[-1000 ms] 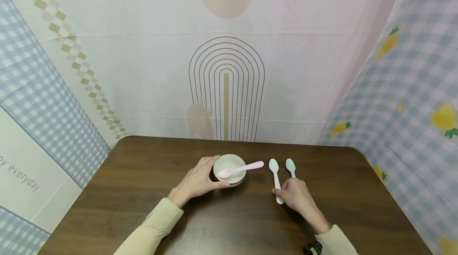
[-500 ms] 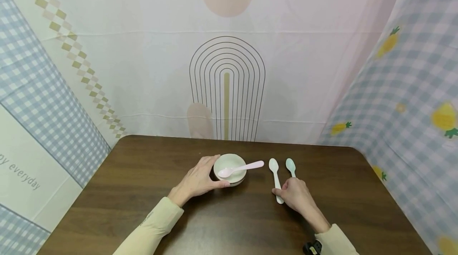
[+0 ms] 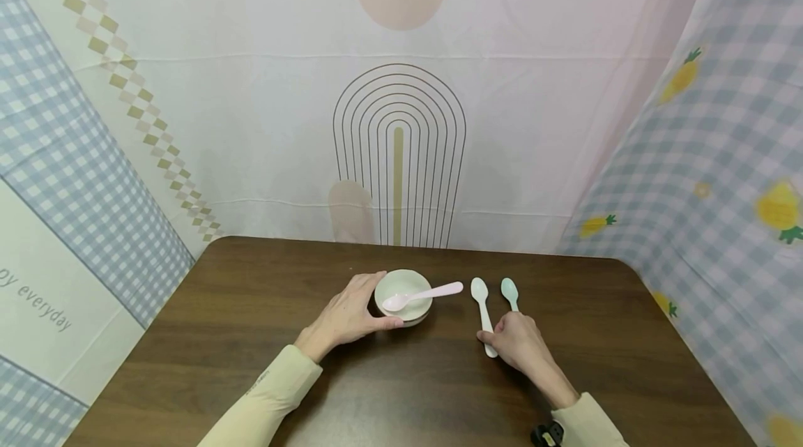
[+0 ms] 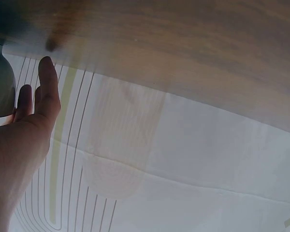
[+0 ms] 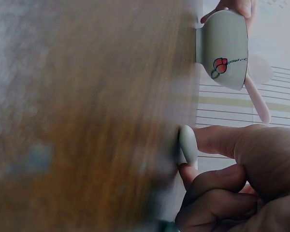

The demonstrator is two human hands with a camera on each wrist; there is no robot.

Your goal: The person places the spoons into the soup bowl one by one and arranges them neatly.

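Observation:
My left hand [image 3: 343, 313] holds a small pale bowl [image 3: 401, 281] by its left side, thumb at the near side and fingers at the far side. A pink spoon [image 3: 422, 296] lies across the bowl, its handle sticking out to the right past the rim. My right hand [image 3: 519, 341] pinches the handle of a white spoon [image 3: 483, 304] between thumb and index finger; its handle end [image 5: 187, 144] shows in the right wrist view. A light green spoon [image 3: 509, 291] lies just right of it, its handle hidden under my right hand. A red pattern marks the bowl's outside [image 5: 227, 38].
Everything rests on a dark brown wooden table [image 3: 263, 279]. A pale patterned cloth [image 3: 282, 154] hangs behind its far edge, and a blue checked cloth [image 3: 709, 210] hangs along the right side. A dark wristband [image 3: 548, 434] shows at my right wrist.

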